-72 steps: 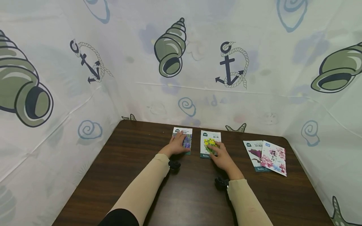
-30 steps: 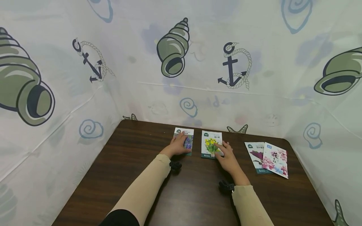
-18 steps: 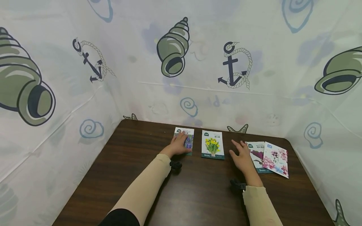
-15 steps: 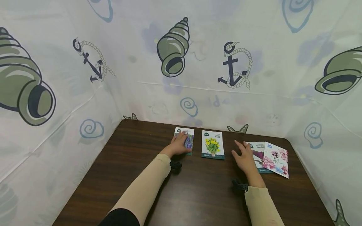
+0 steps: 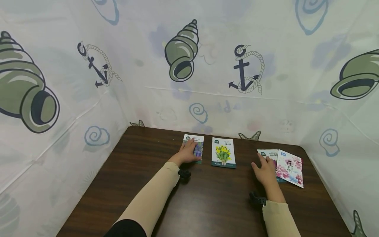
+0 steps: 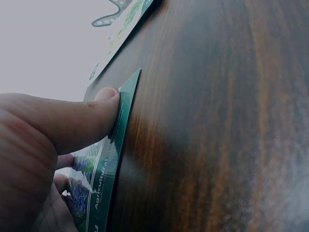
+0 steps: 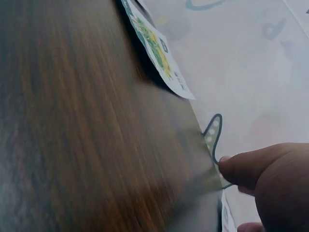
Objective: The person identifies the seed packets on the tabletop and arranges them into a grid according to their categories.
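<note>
And the right hand (image 5: 265,172) has left the yellow-flower packet (image 5: 223,153) and swung across to the overlapping pair near the worktop's far right corner! Its fingers reach over the magenta-flower packet (image 5: 273,153), grip spread wide; whether they touch it, I cannot tell. The pink-blossom packet (image 5: 290,169) lies tilted across that one's right side. What it means: the yellow-flower packet looks settled, flat and alone by the middle of the far edge, and the action has shifted to the pair.

Over on the left, no change: the left hand (image 5: 186,153) rests, fingers spread, on the lavender-print packet (image 5: 200,148), thumb at its near edge, grip wide and curled round nothing.

Underneath, the worktop (image 5: 213,200) is dark wood grain with rounded far corners and a glossy patch towards the near edge. Around it hang pale fabric walls (image 5: 139,62), creased and printed with shells, anchors and starfish.
</note>
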Demonstrator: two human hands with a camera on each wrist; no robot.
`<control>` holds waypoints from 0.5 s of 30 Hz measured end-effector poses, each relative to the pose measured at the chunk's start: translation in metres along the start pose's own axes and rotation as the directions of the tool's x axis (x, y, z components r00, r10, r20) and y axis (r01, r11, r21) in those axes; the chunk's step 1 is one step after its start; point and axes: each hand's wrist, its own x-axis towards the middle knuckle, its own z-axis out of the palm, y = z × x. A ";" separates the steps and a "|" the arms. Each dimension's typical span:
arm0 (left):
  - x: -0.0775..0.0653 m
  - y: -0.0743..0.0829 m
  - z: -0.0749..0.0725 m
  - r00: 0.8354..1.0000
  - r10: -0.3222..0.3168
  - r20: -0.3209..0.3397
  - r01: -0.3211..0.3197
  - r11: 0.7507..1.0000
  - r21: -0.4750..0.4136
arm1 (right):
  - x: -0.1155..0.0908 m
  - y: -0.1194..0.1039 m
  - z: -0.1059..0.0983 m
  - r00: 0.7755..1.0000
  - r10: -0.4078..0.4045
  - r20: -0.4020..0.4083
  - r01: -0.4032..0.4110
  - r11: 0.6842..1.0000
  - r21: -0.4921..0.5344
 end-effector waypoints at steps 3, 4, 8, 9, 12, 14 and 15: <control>0.000 -0.001 0.001 1.000 0.003 -0.004 -0.003 1.000 0.000 | -0.002 0.004 -0.002 1.000 0.024 0.007 -0.024 0.999 -0.027; 0.000 -0.001 0.001 1.000 0.005 -0.005 -0.005 1.000 -0.001 | -0.002 0.006 -0.002 1.000 0.027 0.006 -0.027 0.999 -0.039; 0.000 -0.001 0.001 1.000 0.009 -0.002 -0.009 1.000 0.009 | -0.005 0.011 -0.005 0.999 0.037 -0.004 -0.037 0.996 -0.083; 0.000 -0.001 0.001 1.000 0.010 -0.002 -0.010 1.000 0.007 | -0.005 0.011 -0.006 0.999 0.038 -0.004 -0.039 0.995 -0.092; 0.000 -0.002 0.002 1.000 0.009 -0.001 -0.009 1.000 0.003 | -0.007 0.013 -0.008 0.999 0.047 0.008 -0.046 0.992 -0.114; 0.000 -0.001 0.002 1.000 0.008 -0.004 -0.008 1.000 -0.002 | -0.007 0.013 -0.008 0.999 0.049 0.014 -0.046 0.991 -0.126; 0.000 -0.001 0.002 1.000 0.007 -0.004 -0.007 1.000 -0.004 | -0.008 0.014 -0.008 0.999 0.049 0.013 -0.046 0.990 -0.131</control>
